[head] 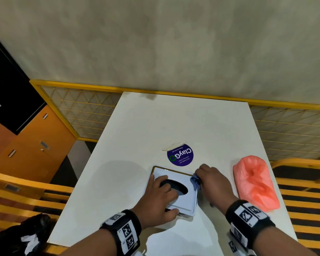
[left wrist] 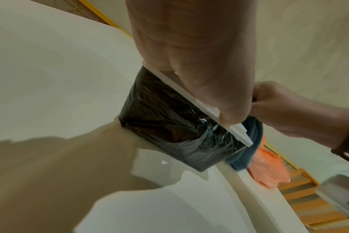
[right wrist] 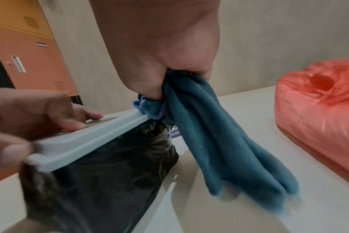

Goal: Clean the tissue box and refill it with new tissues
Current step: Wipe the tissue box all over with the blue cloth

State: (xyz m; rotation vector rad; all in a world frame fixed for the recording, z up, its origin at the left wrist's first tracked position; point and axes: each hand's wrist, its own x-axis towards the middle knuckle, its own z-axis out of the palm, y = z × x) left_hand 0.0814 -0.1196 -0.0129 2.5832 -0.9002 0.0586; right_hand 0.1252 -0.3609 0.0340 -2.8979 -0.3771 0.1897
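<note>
A tissue box (head: 187, 201) with a pale lid, an oval opening and black sides (left wrist: 169, 126) (right wrist: 110, 173) stands on the white table (head: 127, 145). My left hand (head: 160, 198) grips the lid, fingers across its top and thumb on the near edge. My right hand (head: 213, 179) clutches a bunched blue cloth (head: 195, 182) (right wrist: 219, 141) against the lid's right edge; the cloth's tail hangs down beside the box. A pack of tissues in a pink plastic bag (head: 255, 183) (right wrist: 319, 118) lies to the right.
A round blue sticker (head: 180, 155) with peeling tape is stuck on the table behind the box. A yellow mesh rail (head: 85, 108) runs along the table's far side, orange lockers (head: 26, 141) stand at left, and a black bag (head: 22, 235) sits at lower left.
</note>
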